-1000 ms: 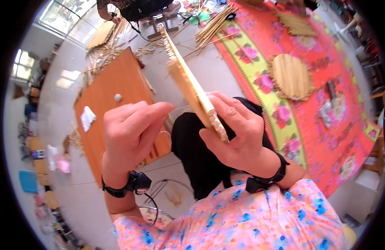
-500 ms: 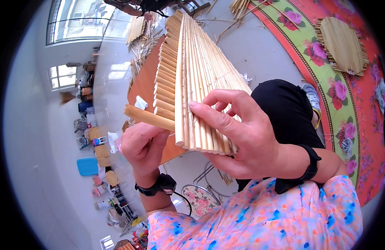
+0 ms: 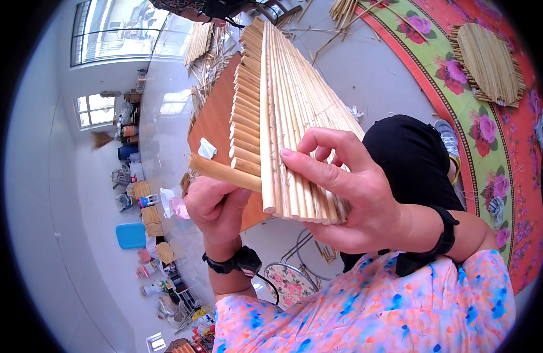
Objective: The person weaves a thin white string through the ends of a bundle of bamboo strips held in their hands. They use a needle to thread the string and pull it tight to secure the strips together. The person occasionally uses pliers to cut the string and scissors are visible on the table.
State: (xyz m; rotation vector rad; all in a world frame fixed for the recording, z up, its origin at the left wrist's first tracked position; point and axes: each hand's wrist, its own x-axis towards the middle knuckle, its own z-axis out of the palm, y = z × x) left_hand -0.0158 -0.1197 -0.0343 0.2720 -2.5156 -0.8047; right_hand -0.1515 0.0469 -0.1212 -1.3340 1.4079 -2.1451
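Note:
A panel of pale reed stalks [image 3: 301, 100], laid side by side in two layers running crosswise to each other, is held up in front of me. My right hand [image 3: 362, 191] is closed on its near end, the thumb across the top stalks and other fingers underneath. At the panel's left edge one thicker reed stalk [image 3: 224, 174] sticks out further than its neighbours. My left hand [image 3: 215, 207] is curled closed against the underside of that stalk, its fingertips partly hidden behind it and the panel.
Beyond the panel stands a brown tabletop [image 3: 215, 120] with a crumpled white tissue [image 3: 207, 148]. A finished-looking oval reed mat [image 3: 486, 65] lies on a flowered cloth [image 3: 489, 132] at right. Below is a flowered stool [image 3: 289, 284]. Another person's dark bag and arm [image 3: 209, 9] show at the top.
The whole view has shifted slightly, so everything appears a little further right. Both hands keep their places on the panel and the stalk.

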